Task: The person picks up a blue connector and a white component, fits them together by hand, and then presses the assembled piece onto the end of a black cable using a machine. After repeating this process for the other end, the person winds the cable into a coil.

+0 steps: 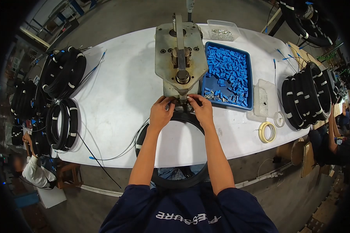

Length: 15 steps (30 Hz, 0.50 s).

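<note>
A metal bench press (181,58) stands at the table's far middle, its ram pointing down between my hands. My left hand (162,112) is at the left of the press's lower tool, fingers pinched together. At the right side of the same tool, my right hand (201,110) is pinched too. Whatever small piece the fingertips hold is too small and covered to make out. A coil of black cable (181,182) hangs over the table's front edge beneath my forearms, partly on my lap. One thin cable from it ends in a blue connector (91,158) on the left.
Right of the press, a blue tray (252,93) holds many blue connector pieces. Clear plastic boxes (262,99), (231,29) and a tape roll (267,132) are nearby. Taped cable coils (62,124), (307,95) stand on both sides. Other people (39,171) sit at the far left and right.
</note>
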Each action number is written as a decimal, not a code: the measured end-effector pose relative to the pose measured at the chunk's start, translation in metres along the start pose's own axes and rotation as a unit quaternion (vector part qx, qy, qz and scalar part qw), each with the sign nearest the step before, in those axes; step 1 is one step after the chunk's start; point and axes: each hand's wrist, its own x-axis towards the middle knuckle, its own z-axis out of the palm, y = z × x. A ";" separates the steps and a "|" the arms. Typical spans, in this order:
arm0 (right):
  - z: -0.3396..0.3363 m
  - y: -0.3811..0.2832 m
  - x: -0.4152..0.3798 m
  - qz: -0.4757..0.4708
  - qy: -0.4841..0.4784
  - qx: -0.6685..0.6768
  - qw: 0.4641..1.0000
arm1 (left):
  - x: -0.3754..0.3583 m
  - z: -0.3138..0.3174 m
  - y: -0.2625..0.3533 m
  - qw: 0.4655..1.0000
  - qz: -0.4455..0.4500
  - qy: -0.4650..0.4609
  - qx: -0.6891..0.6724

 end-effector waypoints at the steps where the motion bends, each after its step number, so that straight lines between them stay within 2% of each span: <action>1: 0.000 0.000 0.000 -0.002 0.001 0.005 1.000 | 0.000 0.000 -0.001 1.000 0.005 0.004 -0.001; 15: -0.001 -0.001 -0.001 -0.008 0.001 -0.015 1.000 | 0.000 0.000 0.000 1.000 0.016 0.011 0.003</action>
